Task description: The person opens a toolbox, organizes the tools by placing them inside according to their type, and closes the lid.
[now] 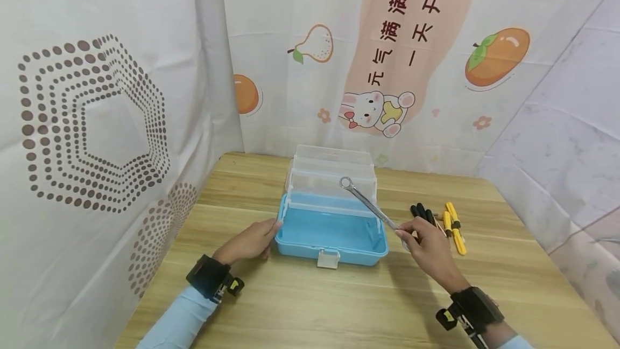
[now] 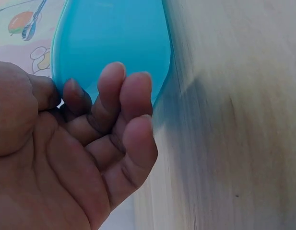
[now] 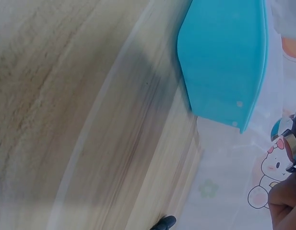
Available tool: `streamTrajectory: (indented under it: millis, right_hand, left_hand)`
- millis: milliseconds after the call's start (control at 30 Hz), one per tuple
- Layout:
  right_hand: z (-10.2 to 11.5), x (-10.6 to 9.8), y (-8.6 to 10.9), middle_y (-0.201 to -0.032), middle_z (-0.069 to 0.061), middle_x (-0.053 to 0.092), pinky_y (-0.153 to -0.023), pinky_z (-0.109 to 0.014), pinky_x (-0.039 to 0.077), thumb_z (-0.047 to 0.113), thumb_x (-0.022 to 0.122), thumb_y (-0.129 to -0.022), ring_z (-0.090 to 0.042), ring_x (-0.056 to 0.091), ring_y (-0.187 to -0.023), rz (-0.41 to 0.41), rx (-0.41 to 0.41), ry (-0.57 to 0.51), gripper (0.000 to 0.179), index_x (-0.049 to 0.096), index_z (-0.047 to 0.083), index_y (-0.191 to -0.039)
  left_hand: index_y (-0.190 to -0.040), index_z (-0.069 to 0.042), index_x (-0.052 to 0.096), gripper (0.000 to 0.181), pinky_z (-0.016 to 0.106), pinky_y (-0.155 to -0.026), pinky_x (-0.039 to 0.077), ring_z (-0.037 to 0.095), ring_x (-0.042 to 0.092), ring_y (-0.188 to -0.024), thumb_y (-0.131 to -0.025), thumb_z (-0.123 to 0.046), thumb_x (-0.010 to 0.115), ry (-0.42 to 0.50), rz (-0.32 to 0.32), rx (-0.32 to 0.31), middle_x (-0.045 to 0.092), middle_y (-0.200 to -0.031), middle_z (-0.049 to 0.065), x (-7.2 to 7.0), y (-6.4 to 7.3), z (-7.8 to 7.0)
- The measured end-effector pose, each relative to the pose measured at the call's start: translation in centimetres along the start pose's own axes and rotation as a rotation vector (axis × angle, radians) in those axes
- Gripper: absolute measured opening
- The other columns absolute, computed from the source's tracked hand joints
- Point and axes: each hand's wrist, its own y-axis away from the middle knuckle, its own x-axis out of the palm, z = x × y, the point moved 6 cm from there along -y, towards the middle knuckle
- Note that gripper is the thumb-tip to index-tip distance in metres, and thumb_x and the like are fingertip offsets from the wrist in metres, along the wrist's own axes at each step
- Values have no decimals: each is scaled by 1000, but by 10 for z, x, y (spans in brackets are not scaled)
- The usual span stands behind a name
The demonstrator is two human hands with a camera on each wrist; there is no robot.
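Note:
A light blue toolbox [image 1: 300, 250] stands on the table, its clear lid [image 1: 334, 163] raised at the back and its bare inside showing. My left hand [image 1: 249, 241] is at the box's left side. In the left wrist view, that hand's thumb and forefinger pinch the rim of the blue wall [image 2: 114, 43], the other fingers half bent beside it. My right hand [image 1: 428, 246] grips a silver wrench [image 1: 370, 206] near one end. The wrench slants up and left over the right part of the box, ring end foremost. Only part of this hand [image 3: 287, 203] shows in the right wrist view.
Right of the box lie several black-handled tools [image 1: 423, 212], partly behind the right hand, and yellow-handled tools [image 1: 454, 228]. A white latch [image 1: 329, 259] hangs at the box's front. Printed curtains [image 1: 271, 139] close off the wooden table [image 1: 310, 306] at the back and sides.

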Motion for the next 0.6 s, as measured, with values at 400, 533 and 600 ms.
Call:
streamTrajectory:
  millis: [400,533,600]
  right_hand:
    - [11,4,-2,-79,10,58,-47,-23,36,1,80,-88,-2,42,-55,-10,-23,-6,17,71,15,-91]
    - [13,6,-4,-79,10,58,-48,-23,37,-1,80,-88,-2,42,-55,-10,-38,-19,17,72,14,-91]
    - [13,6,-4,-79,10,57,-48,-23,37,-1,80,-88,-2,42,-56,-9,-46,-23,17,72,13,-91]
  left_hand:
    - [-99,-8,59,41,33,-55,44,17,55,-54,-115,-35,32,-39,-33,5,59,-64,2,-2,0,-2]
    - [-100,-8,59,41,33,-55,44,17,54,-54,-115,-35,32,-31,-33,-6,59,-64,2,-2,0,0]
    - [-100,-9,58,41,33,-55,44,17,53,-54,-115,-35,31,-31,-26,-9,58,-64,2,-2,-1,-1]
